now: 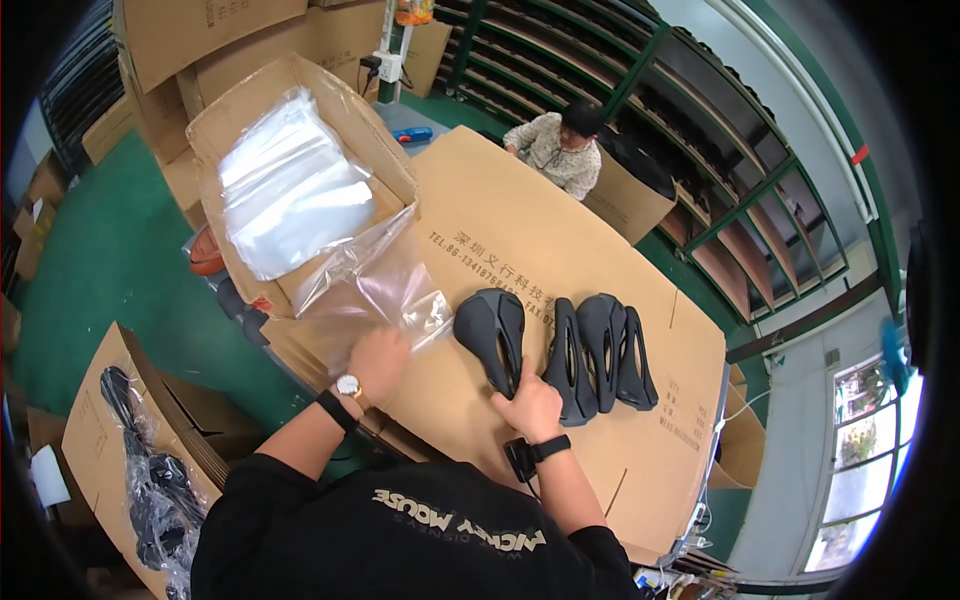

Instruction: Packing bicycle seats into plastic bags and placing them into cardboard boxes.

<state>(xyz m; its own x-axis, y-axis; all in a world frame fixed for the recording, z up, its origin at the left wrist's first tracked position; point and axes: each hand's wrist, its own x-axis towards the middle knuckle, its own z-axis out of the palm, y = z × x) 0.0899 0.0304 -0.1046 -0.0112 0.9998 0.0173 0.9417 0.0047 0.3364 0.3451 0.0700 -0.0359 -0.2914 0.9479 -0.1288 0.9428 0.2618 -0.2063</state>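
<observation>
My left hand (380, 362) is at the near edge of a clear plastic bag (375, 285), which spreads over the rim of the carton; its fingers are partly blurred but appear closed on the film. With my right hand (532, 408) I grip the narrow nose of a black bicycle saddle (492, 328), thumb on one side and index finger along the other. The saddle lies on cardboard, its wide end away from me. Just right of it, several more black bicycle saddles (600, 345) lie side by side.
An open carton (403, 180) holds a stack of clear bags (295, 190). Flat cardboard (630, 480) covers the table. Across it sits another person (560, 150), before shelving (720, 130). At lower left, bagged black saddles (165, 490) rest on another carton (95, 440).
</observation>
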